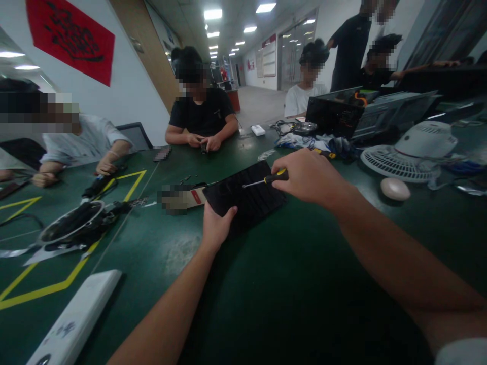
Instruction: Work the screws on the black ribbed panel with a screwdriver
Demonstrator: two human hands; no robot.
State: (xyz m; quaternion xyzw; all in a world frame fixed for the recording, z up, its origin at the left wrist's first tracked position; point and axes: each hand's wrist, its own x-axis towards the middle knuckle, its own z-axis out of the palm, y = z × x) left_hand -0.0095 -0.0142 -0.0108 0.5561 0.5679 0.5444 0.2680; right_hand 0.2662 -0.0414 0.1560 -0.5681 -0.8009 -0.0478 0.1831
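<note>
My left hand (218,221) grips the near left corner of a flat black panel-like device (253,205), its thumb lying on the upper face. The panel is tilted above the green table. In my right hand (308,177) is a screwdriver (277,176) with a yellow and black handle. Its thin metal shaft points left, and the tip is at the panel's surface; whether it sits in a screw I cannot tell. Beyond the panel's left edge lies a beige, partly blurred item with a red label (196,196).
A white box-like bar (76,319) lies front left, near a black assembly with cables (76,225). To the right are a white fan (414,149), a pale mouse-like object (395,188), gloves (315,142) and an opened computer case (335,116). Several people sit around the green table (297,284).
</note>
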